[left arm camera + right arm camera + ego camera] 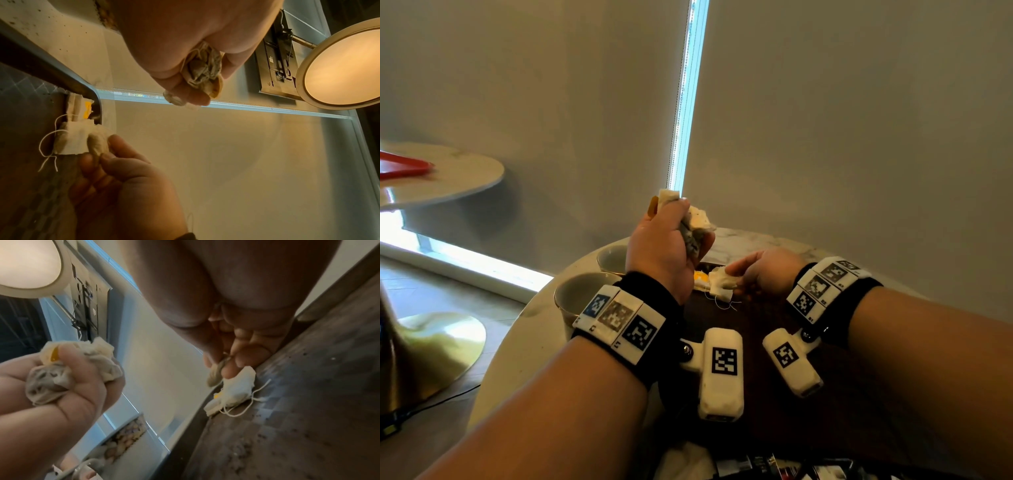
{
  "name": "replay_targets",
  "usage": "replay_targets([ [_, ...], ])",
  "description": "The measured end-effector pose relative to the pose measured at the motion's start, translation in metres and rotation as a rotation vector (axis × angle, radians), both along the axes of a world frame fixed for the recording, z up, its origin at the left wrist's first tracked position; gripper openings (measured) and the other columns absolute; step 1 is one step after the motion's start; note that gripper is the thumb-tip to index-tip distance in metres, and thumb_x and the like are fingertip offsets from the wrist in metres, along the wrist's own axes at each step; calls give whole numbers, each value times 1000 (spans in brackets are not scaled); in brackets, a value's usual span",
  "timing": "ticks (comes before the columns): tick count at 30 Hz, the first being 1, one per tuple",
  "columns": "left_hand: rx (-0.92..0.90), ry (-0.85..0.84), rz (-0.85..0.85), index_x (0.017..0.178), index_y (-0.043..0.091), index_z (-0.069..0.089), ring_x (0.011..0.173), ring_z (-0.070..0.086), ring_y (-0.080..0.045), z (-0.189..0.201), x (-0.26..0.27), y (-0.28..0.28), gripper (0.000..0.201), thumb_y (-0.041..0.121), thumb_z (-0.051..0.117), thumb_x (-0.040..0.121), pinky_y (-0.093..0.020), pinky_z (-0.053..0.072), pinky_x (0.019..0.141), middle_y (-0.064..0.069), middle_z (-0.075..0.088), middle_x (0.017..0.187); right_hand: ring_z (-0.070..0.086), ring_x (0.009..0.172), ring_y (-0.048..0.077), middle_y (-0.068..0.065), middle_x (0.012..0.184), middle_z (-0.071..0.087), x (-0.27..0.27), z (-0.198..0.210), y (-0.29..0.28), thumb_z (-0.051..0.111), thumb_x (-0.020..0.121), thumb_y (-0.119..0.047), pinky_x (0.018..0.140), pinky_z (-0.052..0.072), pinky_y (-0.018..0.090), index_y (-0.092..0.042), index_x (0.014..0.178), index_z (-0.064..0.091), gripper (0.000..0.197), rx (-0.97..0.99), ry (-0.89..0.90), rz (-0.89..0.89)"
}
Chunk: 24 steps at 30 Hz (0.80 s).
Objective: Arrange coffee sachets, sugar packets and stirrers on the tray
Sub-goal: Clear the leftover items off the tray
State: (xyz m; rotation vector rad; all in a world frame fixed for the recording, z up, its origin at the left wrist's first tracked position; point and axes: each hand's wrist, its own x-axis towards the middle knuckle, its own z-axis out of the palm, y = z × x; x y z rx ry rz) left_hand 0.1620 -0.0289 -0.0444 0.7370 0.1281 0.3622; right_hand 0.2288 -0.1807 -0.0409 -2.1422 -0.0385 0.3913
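The left hand point(667, 246) is raised above the far left corner of the dark tray point(774, 383), wrist bent back, knuckles toward the head camera. Its grip is a closed fist around a crumpled bunch of tea bags point(697, 224), pale paper with dark contents showing through; corners of paper and a yellow tag stick out above the fingers. From the right wrist view the same bunch point(69, 371) fills the palm, with the thumb folded over it.

The right hand point(763, 274) is lower, reaching in from the right with the forearm nearly level and the palm turned down. Its grip is a pinch: thumb and fingertips point(230, 369) are pressed together on the end of one tea bag point(722, 284), which lies on the tray by its far rim. White string point(48, 142) trails loose from that bag across the tray floor. Just beyond it, in the tray's corner, lies another tea bag with a yellow tag point(87, 108).

The tray sits on a round marbled counter point(753, 240). Two white cups point(585, 294) stand on the counter left of the tray, partly behind the left wrist
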Motion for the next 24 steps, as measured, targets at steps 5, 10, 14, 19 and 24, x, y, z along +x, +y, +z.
replay_targets([
  [5,-16,-23,-21,115,12,61,91,66,-25,1,-1,0,22,21,64,96,-32,57,63,-12,64,106,73,88,23,16,108,71,3,-3,1,55,89,16,68,58,29,-9,103,73,34,-26,24,37],
  [10,-29,-5,-16,117,11,62,90,66,-25,3,-5,-4,22,19,63,97,-30,57,60,-12,65,107,72,95,28,18,114,67,0,-7,5,55,88,18,73,60,31,-9,98,71,33,-68,55,44],
  [14,-40,7,-23,123,8,62,93,66,-25,3,-5,-5,29,19,63,97,-29,57,60,-14,65,110,68,76,23,18,104,64,-1,-8,8,58,88,15,57,60,26,-10,99,69,30,-132,53,55],
  [19,-49,22,-22,125,9,61,97,67,-26,4,-6,-4,31,21,64,97,-30,57,61,-14,66,115,69,64,20,12,87,66,5,-5,1,59,93,5,54,61,29,-9,98,65,16,-114,21,74],
  [24,-48,29,-22,126,10,61,102,67,-29,3,-6,-5,32,22,65,96,-31,58,63,-16,65,119,65,78,16,6,93,70,6,-2,-3,63,91,-9,64,56,28,-17,93,69,10,-226,-156,31],
])
